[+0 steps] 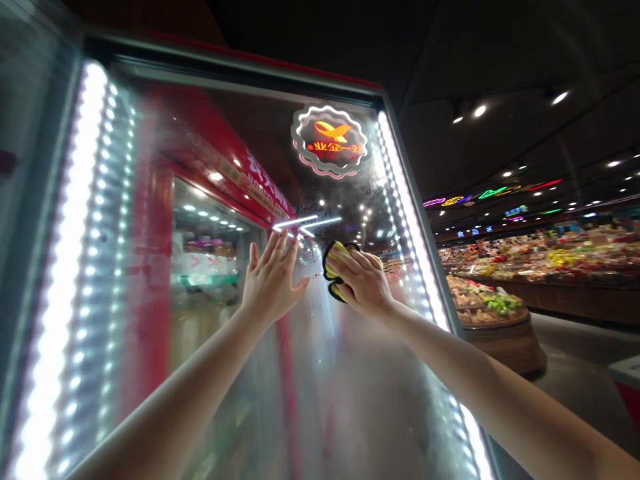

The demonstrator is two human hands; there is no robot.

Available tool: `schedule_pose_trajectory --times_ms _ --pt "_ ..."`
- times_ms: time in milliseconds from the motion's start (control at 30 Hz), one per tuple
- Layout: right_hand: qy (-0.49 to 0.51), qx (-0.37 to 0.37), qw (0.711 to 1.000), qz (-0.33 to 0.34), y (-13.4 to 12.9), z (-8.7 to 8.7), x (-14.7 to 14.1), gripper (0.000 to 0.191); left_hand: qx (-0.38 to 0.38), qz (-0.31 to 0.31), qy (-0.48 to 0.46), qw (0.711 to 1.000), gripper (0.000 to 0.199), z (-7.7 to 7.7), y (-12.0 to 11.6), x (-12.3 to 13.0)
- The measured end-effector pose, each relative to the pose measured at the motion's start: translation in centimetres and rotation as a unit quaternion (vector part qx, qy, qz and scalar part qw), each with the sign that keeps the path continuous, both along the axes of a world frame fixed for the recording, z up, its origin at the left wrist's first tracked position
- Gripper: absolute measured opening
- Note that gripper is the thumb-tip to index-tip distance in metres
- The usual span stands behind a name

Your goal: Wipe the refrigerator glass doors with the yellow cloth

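Note:
A tall glass door with a dark frame stands open before me, fogged over its lower part and reflecting a red cooler front. My left hand has its fingers stretched out, the palm toward the glass; it appears to rest on it. To its right, my right hand presses a bunched yellow cloth with black edging against the pane. Above the hands a round scalloped sticker with an orange emblem shows its lettering mirrored.
Bright LED strips run down the left and right sides of the door. Beyond the door's right edge stand a round produce display and long, heaped shop counters. A white-topped red stand is at the far right.

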State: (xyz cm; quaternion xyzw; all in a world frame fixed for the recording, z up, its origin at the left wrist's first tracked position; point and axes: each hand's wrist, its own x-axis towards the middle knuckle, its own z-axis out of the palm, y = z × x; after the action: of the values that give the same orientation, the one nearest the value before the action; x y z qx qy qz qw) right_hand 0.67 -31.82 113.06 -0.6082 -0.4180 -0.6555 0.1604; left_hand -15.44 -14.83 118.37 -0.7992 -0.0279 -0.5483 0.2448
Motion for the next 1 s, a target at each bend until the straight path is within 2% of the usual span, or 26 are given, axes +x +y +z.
schedule_pose_trajectory --times_ms 33,100,167,233,300,333,367,433,533,600,633,700,767,800,867,900,1000 --pt "-0.004 -0.02 1.0 -0.002 -0.8 -1.2 0.6 0.054 -0.002 0.0 0.001 1.0 0.077 -0.3 0.4 -0.4" --pt "0.034 0.05 0.998 -0.011 -2.3 -1.8 2.2 0.051 -0.007 -0.001 0.007 1.0 0.078 -0.8 1.3 -1.1" --pt "0.086 0.153 0.984 -0.014 -2.4 0.0 3.2 0.051 -0.005 -0.003 0.017 1.0 0.078 -1.0 2.1 -1.6" --pt "0.113 0.215 0.97 -0.008 -1.1 2.7 2.8 0.052 0.003 -0.007 0.023 1.0 0.078 -1.0 2.6 -1.9" --pt "0.104 0.21 0.972 -0.002 1.2 4.5 1.0 0.053 0.006 -0.012 0.026 1.0 0.079 -0.8 3.0 -1.9" --pt "0.092 0.187 0.978 -0.003 2.4 4.6 -0.1 0.054 0.005 -0.015 0.027 1.0 0.079 -0.8 3.0 -1.9" --pt "0.078 0.156 0.985 -0.006 3.3 4.2 -1.2 0.054 0.005 -0.017 0.026 1.0 0.08 -0.8 3.1 -1.9" --pt "0.044 0.078 0.996 -0.014 4.3 1.8 -2.8 0.057 0.006 -0.021 0.025 0.999 0.081 -0.9 3.2 -2.1" --pt "-0.005 -0.02 1.0 -0.018 3.4 -2.5 -3.0 0.057 0.014 -0.028 0.023 0.999 0.082 -1.5 3.8 -2.8" --pt "-0.001 -0.015 1.0 -0.02 2.1 -3.7 -2.1 0.054 0.016 -0.028 0.025 0.999 0.082 -2.0 4.6 -3.7" --pt "0.019 0.02 0.999 -0.022 1.7 -3.4 -1.7 0.053 0.016 -0.027 0.026 0.999 0.082 -2.2 5.1 -4.2" --pt "0.08 0.128 0.988 -0.027 2.0 -1.6 -1.4 0.052 0.01 -0.023 0.027 0.999 0.081 -2.5 6.3 -5.5" --pt "0.128 0.212 0.969 -0.022 3.9 0.9 -2.4 0.052 0.001 -0.016 0.028 0.999 0.082 -2.7 7.5 -6.8" --pt "0.137 0.227 0.964 -0.017 5.3 1.9 -3.4 0.052 -0.004 -0.013 0.028 1.0 0.082 -2.8 8.1 -7.4" --pt "0.13 0.207 0.97 -0.007 8.2 2.8 -5.9 0.052 -0.012 -0.007 0.028 1.0 0.081 -2.8 8.9 -8.4" --pt "0.119 0.181 0.976 -0.004 9.5 2.6 -7.2 0.053 -0.014 -0.005 0.028 0.999 0.081 -2.9 9.2 -8.9" --pt "0.074 0.074 0.994 -0.003 10.8 -0.3 -9.6 0.056 -0.017 -0.002 0.031 0.999 0.081 -3.3 10.0 -9.9"
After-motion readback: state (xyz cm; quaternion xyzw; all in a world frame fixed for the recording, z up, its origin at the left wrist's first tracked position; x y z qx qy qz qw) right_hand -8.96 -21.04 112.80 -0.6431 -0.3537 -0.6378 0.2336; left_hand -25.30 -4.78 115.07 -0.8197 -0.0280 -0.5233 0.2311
